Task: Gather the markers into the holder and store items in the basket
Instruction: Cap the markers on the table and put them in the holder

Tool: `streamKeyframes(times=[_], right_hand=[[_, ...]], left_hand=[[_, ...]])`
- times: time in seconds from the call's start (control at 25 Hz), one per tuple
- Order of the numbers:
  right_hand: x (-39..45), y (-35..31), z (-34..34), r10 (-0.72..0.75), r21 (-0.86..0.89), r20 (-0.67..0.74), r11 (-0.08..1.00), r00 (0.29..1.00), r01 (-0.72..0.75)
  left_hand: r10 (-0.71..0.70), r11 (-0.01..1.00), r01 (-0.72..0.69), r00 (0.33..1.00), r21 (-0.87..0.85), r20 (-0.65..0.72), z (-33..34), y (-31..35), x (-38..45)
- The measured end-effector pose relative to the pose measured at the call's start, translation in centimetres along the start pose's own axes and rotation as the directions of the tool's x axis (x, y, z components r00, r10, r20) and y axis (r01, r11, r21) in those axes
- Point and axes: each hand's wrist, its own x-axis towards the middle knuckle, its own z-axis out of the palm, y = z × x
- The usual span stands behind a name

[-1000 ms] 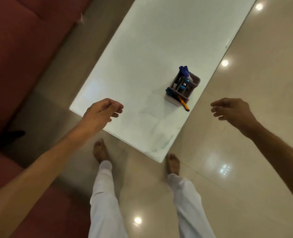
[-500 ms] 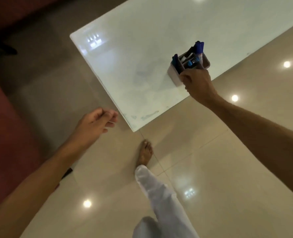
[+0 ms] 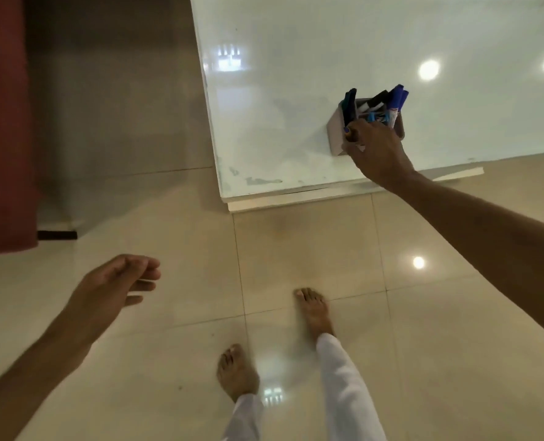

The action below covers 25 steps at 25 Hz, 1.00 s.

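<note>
right hand [image 3: 377,151] clamped on near wall of the marker-filled holder [image 3: 337,130], right of centre on the white table [image 3: 296,90], looks set to lift it basket-ward; left hand [image 3: 111,288] loose, empty, lower left; no basket in frame

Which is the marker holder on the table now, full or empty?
Loaded, not empty. Blue markers and dark ones stick up out of the holder, which the right hand grips.

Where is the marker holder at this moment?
In the head view, the marker holder stands on the white table, close to the table's near edge and right of centre. The right hand grips its near side.
</note>
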Motion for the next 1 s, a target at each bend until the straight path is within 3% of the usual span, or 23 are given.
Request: streamKeyframes(times=[0.2,0.32,0.4,0.56,0.68,0.8,0.88,1.0], right_hand=[[2.1,2.0,0.4,-0.151,-0.063,-0.088,0.987,0.985,0.146],[3.4,2.4,-1.2,-0.206,-0.036,-0.184,0.978,0.961,0.203],[4.9,3.2,-1.8,-0.228,-0.011,-0.169,0.973,0.959,0.229],[7.0,4.3,-1.0,-0.096,0.133,0.024,0.987,0.995,0.092],[6.6,5.5,-1.3,-0.026,0.262,-0.027,0.965,0.999,0.032],[4.0,7.9,-1.1,-0.134,0.051,-0.007,0.990,0.991,0.134],[2.9,9.8,-0.2,-0.273,-0.138,0.083,0.949,0.958,0.282],[4.3,10.1,0.7,-0.373,-0.286,0.081,0.880,0.924,0.380]], left_hand=[[-0.137,0.985,0.132,0.990,-0.113,-0.036,8.6,-2.0,-1.1],[-0.130,0.976,0.124,0.991,-0.178,-0.021,14.5,0.2,-1.1],[-0.122,0.977,0.120,0.993,-0.178,0.001,18.2,2.0,-0.6],[-0.089,0.978,0.098,0.994,-0.183,0.056,22.2,4.9,-0.3],[-0.079,0.981,0.090,0.994,-0.173,0.068,23.0,5.9,0.5],[-0.113,0.977,0.120,0.992,-0.176,0.047,22.2,6.1,0.8],[-0.136,0.973,0.138,0.990,-0.183,0.024,21.7,5.8,0.8],[-0.160,0.972,0.156,0.987,-0.177,-0.007,21.4,5.0,0.9]])
